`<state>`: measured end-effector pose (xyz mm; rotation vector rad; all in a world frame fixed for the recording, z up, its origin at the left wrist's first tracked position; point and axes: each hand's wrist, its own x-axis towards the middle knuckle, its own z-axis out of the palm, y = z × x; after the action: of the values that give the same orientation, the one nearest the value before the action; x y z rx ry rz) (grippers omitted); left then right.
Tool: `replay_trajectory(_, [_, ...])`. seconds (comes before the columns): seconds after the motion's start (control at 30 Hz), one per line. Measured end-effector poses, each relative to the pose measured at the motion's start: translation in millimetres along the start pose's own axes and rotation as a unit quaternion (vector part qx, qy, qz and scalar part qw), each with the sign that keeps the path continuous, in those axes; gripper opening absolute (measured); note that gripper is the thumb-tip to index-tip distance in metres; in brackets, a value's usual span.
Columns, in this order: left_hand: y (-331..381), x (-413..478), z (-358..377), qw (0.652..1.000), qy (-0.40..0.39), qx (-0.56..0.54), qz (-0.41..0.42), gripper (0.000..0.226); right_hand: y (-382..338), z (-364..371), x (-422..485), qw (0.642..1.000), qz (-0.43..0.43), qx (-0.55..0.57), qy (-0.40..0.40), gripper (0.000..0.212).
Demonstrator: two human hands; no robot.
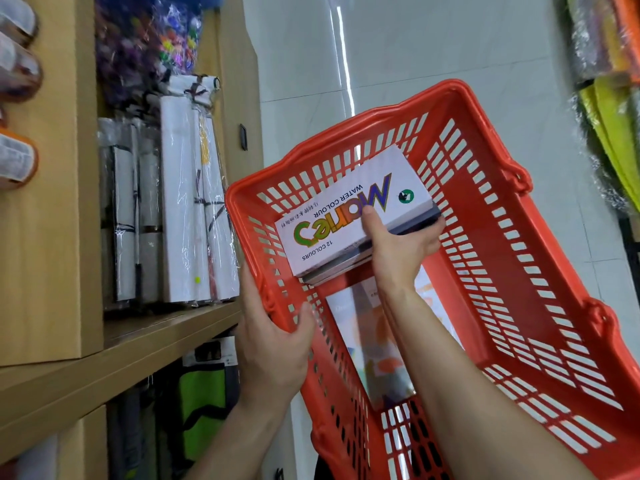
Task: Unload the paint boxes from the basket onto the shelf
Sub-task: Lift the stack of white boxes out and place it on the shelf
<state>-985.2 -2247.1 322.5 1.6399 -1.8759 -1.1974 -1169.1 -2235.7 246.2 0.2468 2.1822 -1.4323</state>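
A red plastic basket (512,271) is held up and tilted in front of me. My left hand (273,344) grips its rim at the near left corner. My right hand (398,244) reaches inside and is closed on a small stack of paint boxes (349,216), thumb on top, fingers underneath. The top box is white and reads "Marie's Water Colour, 12 colours". Further boxes (374,344) with colourful prints lie on the basket floor below my forearm. The wooden shelf (166,327) stands to the left, its board level with my left hand.
Wrapped white rolls and packs (180,199) stand upright on the shelf, filling most of that compartment. Bags of colourful items (149,39) hang above them. Green items (201,400) sit in the compartment below. Pale tiled floor (415,64) lies beyond the basket; fabric goods (609,98) line the right edge.
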Motion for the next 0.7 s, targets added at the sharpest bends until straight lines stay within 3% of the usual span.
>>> replay_trajectory(0.27, [2.5, -1.7, -0.6, 1.000, 0.012, 0.005, -0.007, 0.091, -4.6, -3.2, -3.3, 1.000, -0.030, 0.005, -0.003, 0.139])
replay_trajectory(0.4, [0.4, -4.8, -1.0, 1.000, 0.008, 0.009, -0.017, 0.101, -15.8, -23.6, -11.3, 0.993, -0.112, -0.035, 0.001, 0.133])
replay_trajectory(0.53, [3.3, -5.1, -3.8, 0.999, -0.009, 0.013, -0.032, 0.114, -35.5, -58.2, -19.4, 0.976, -0.192, -0.092, -0.036, 0.126])
replay_trajectory(0.7, [11.2, -9.7, -5.8, 0.999, -0.010, 0.008, -0.042, 0.112, -58.6, -102.0, -25.0, 0.975, -0.180, -0.095, -0.089, 0.120])
